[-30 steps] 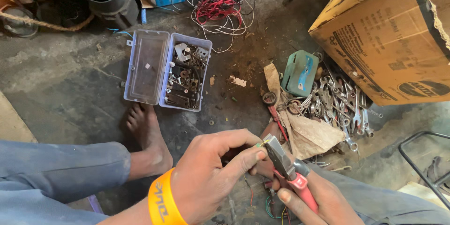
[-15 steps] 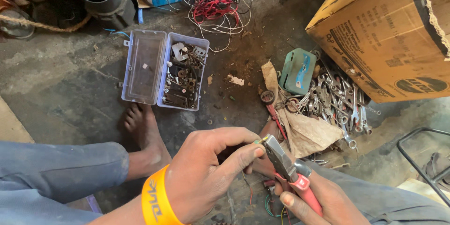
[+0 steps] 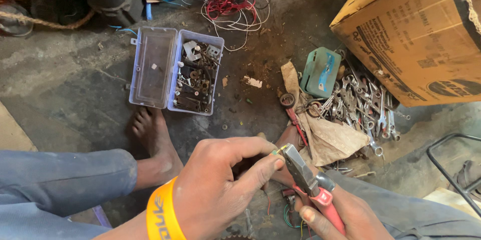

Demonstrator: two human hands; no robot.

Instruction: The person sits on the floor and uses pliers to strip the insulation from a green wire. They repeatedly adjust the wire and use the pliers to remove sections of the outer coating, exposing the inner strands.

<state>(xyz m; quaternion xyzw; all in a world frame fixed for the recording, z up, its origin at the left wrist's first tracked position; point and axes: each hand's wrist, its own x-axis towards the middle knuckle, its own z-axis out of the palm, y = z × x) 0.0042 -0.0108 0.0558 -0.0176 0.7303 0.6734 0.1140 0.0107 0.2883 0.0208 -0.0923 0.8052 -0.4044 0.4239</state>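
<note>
Right hand [image 3: 334, 215] is wrapped around the red handles of the pliers [image 3: 306, 175], low in the view, over the person's lap and just above the floor [image 3: 65, 65]. Left hand [image 3: 220, 180] pinches a thin wire end [image 3: 280, 148] between thumb and forefinger, right at the plier tip; the wire is very small and its far run is hidden by the fingers. Held close like this, the two hands seem to brace each other so the tip meets the wire steadily. Pliers' long axis runs diagonally: handles lower right toward the person, nose pointing up-left toward the left thumb. Jaws look nearly shut at the wire, though I cannot tell whether they bite it. A yellow wristband [image 3: 161, 215] sits on the left wrist. Beyond the hands, a bare foot [image 3: 153, 137] rests on the floor. Farther out, an open plastic box [image 3: 173, 72] of small metal parts lies lid flat, contents within reach. To the right, spanners [image 3: 363, 107] spread on a cloth [image 3: 328, 137] beside a green case [image 3: 320, 72], against a cardboard carton [image 3: 416, 35]. Farthest, a tangle of red and white wire [image 3: 228, 0].
</note>
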